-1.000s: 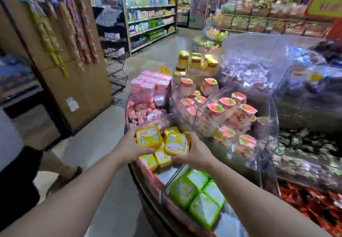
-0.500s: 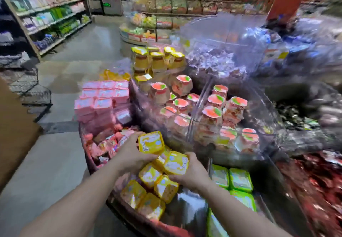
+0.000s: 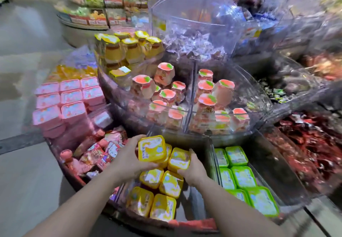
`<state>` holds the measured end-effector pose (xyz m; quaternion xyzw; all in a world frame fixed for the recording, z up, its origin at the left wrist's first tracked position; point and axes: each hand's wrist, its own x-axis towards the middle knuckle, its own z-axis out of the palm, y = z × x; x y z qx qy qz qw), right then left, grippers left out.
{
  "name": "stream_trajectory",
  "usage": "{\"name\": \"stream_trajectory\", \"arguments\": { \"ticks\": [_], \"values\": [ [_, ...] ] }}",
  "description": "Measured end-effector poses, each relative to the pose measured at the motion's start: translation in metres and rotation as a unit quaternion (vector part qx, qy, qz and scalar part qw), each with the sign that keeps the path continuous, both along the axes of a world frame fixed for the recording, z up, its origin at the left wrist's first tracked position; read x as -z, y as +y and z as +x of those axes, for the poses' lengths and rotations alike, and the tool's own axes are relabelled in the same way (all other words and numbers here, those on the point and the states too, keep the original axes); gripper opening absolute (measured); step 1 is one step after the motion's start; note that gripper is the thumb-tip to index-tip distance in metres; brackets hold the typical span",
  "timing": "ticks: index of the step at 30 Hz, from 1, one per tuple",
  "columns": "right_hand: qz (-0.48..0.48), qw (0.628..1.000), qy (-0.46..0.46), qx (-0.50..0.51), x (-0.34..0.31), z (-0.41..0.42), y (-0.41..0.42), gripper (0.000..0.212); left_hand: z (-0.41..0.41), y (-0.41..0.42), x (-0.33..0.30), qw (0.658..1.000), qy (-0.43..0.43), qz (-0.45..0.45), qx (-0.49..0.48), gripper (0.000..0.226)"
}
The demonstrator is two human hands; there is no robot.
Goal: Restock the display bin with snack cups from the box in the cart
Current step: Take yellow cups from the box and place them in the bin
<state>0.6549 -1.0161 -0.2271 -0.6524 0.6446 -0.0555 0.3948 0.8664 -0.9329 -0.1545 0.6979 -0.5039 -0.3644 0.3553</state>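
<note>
Lowering yellow snack cups (image 3: 152,151) into the display bin (image 3: 187,216) at lower centre: my left hand (image 3: 129,159) grips one, my right hand (image 3: 192,168) another, both now above four already seated.

Cup in your left hand (image 3: 129,159): yellow snack cup (image 3: 152,148), its lid yellow with a white patch and a pale blue dot.
Cup in your right hand (image 3: 193,170): second yellow cup (image 3: 179,158), same lid.
Cups in the bin below your hands (image 3: 162,210): yellow.
Cups to your right (image 3: 244,177): bright green.
Tubs to your left (image 3: 72,97): pink.
Cups behind (image 3: 205,88): red-orange lids with green leaf marks.
</note>
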Motion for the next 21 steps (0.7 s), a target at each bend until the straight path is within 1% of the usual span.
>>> {"name": "stream_trajectory", "arguments": {
  "ticks": [4,6,7,8,9,10,11,12,13,14,15,16,17,18,19,20,21],
  "values": [
    [0.030,0.999,-0.023,0.019,-0.002,0.003,0.005,0.100,0.002,0.007,-0.004,0.999,0.016,0.015,0.023,0.086],
    [0.016,0.999,-0.013,0.029,-0.009,0.001,0.011,0.098,0.000,0.008,-0.006,0.999,0.007,0.015,0.032,0.088],
    [-0.024,0.999,-0.006,0.044,-0.013,0.002,0.013,0.090,-0.002,0.008,-0.008,0.999,-0.001,0.016,0.042,0.089],
    [-0.067,0.995,-0.015,0.065,-0.019,0.004,0.014,0.077,-0.004,0.006,-0.008,0.998,-0.012,0.020,0.054,0.090],
    [-0.093,0.990,-0.052,0.088,-0.028,0.008,0.016,0.062,-0.006,0.005,-0.008,0.997,-0.019,0.029,0.070,0.091],
    [-0.080,0.984,-0.122,0.104,-0.038,0.012,0.016,0.047,-0.007,0.005,-0.008,0.995,-0.021,0.039,0.087,0.092],
    [-0.026,0.973,-0.205,0.105,-0.051,0.016,0.016,0.035,-0.009,0.004,-0.006,0.993,-0.017,0.050,0.110,0.092],
    [0.049,0.959,-0.267,0.085,-0.061,0.017,0.017,0.029,-0.011,0.004,-0.005,0.988,-0.014,0.060,0.140,0.094],
    [0.106,0.951,-0.290,0.035,-0.072,0.016,0.019,0.026,-0.013,0.004,-0.003,0.982,-0.019,0.072,0.176,0.097],
    [0.131,0.953,-0.273,-0.023,-0.080,0.013,0.021,0.023,-0.016,0.005,-0.002,0.974,-0.031,0.080,0.208,0.099],
    [0.131,0.959,-0.243,-0.061,-0.084,0.010,0.023,0.019,-0.018,0.005,0.000,0.970,-0.029,0.085,0.226,0.100],
    [0.119,0.967,-0.216,-0.067,-0.082,0.004,0.024,0.017,-0.019,0.006,0.004,0.971,-0.002,0.093,0.222,0.100],
    [0.114,0.970,-0.212,-0.030,-0.079,-0.001,0.025,0.016,-0.021,0.007,0.007,0.973,0.041,0.101,0.204,0.098],
    [0.120,0.963,-0.237,0.035,-0.074,-0.006,0.027,0.016,-0.022,0.008,0.011,0.974,0.086,0.109,0.178,0.096],
    [0.127,0.949,-0.272,0.099,-0.068,-0.009,0.031,0.019,-0.024,0.008,0.015,0.972,0.135,0.122,0.147,0.093],
    [0.127,0.934,-0.300,0.147,-0.062,-0.011,0.036,0.023,-0.027,0.009,0.019,0.964,0.195,0.144,0.111,0.089],
    [0.124,0.927,-0.309,0.173,-0.058,-0.010,0.043,0.026,-0.032,0.009,0.024,0.947,0.266,0.169,0.070,0.085]
  ]
}}
